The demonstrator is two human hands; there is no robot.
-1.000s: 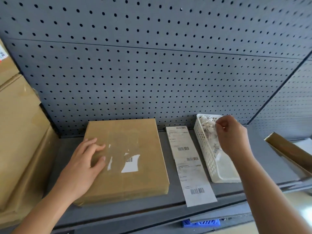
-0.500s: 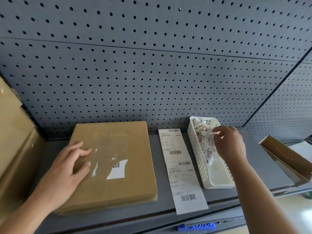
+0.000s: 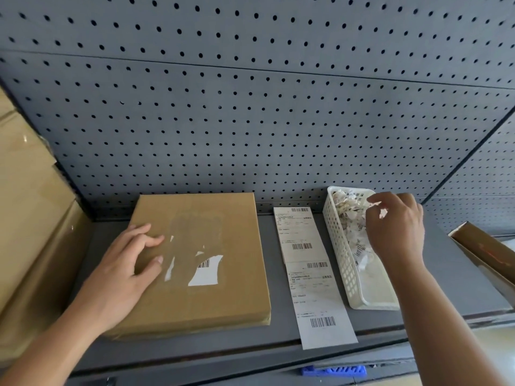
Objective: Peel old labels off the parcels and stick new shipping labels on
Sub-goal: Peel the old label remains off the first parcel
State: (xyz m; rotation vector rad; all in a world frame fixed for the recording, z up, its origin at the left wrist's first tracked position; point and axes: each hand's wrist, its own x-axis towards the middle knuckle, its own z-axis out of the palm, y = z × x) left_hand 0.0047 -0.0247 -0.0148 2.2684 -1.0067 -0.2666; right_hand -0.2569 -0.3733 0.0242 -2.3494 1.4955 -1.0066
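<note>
Right hand (image 3: pixel 395 229) now deeper over basket (image 3: pixel 338 254), fingers loosely spread, empty — left hand (image 3: pixel 125 268) flat on parcel (image 3: pixel 223 296).

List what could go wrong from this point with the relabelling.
1. A torn remnant of the old label with its barcode is on the parcel; if left, a scanner might read the wrong code.
2. The strip of new labels overhangs the shelf's front edge and could slide off.
3. The right hand is over the white basket of scraps; sticky bits may cling to its fingers and travel back to the parcel, which the left hand steadies.
</note>
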